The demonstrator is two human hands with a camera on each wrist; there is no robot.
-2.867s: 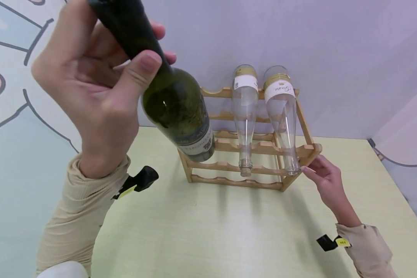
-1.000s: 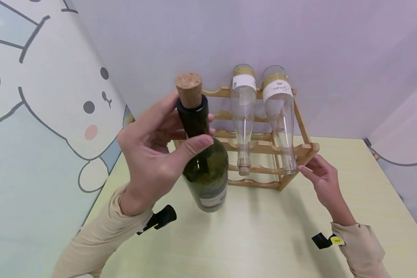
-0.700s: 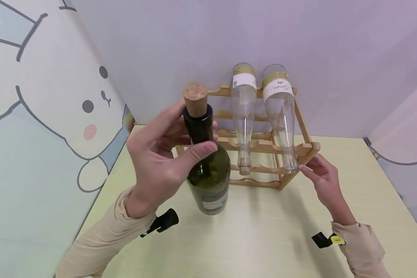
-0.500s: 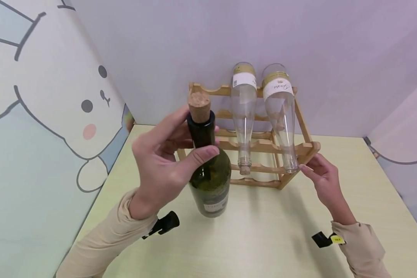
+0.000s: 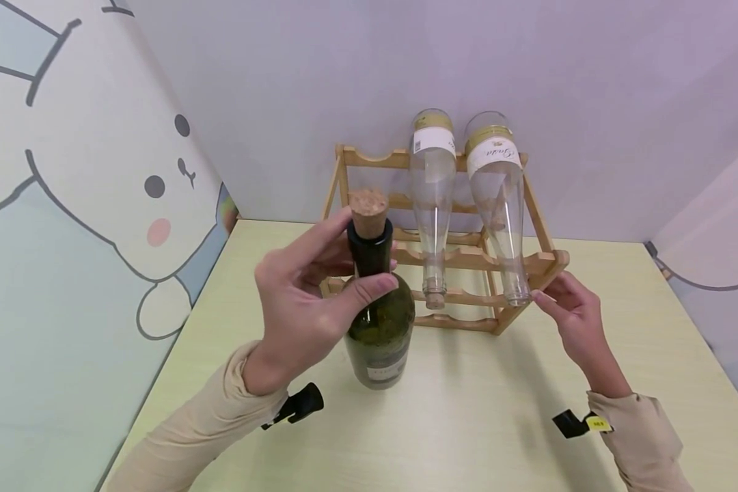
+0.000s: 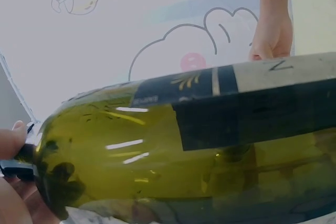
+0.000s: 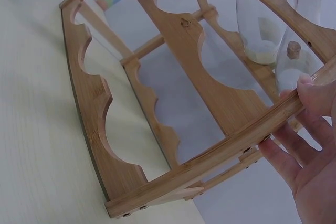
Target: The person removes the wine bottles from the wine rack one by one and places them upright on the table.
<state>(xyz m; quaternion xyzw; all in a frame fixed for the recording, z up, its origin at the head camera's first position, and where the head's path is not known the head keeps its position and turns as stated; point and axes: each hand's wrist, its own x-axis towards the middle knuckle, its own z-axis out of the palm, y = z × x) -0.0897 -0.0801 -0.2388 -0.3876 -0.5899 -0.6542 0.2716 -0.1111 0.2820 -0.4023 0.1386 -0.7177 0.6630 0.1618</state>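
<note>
My left hand [image 5: 301, 301] grips the neck of a dark green wine bottle [image 5: 381, 324], thumb across the front. A cork [image 5: 369, 210] sticks out of its mouth, pointing up towards the head camera, while the labelled base is lower down. The left wrist view shows the bottle's green glass [image 6: 115, 150] up close and part of the left hand [image 6: 13, 198] at the neck. With thumb and fingers, my right hand [image 5: 573, 316] holds the near right corner of a wooden wine rack [image 5: 467, 258]. In the right wrist view, that hand [image 7: 310, 166] is around the rack's side bar [image 7: 210, 153].
Two clear glass bottles [image 5: 433, 198] [image 5: 495, 184] lie in the rack's top row, necks towards me. The rack stands on a pale table [image 5: 443, 417] against a plain wall [image 5: 320, 82]. A cartoon-printed wall [image 5: 86, 239] rises at the left.
From high at the left, the left hand has brought the green bottle down and to the right, its corked end coming into view. The right hand stays on the rack, and the clear bottles stay put.
</note>
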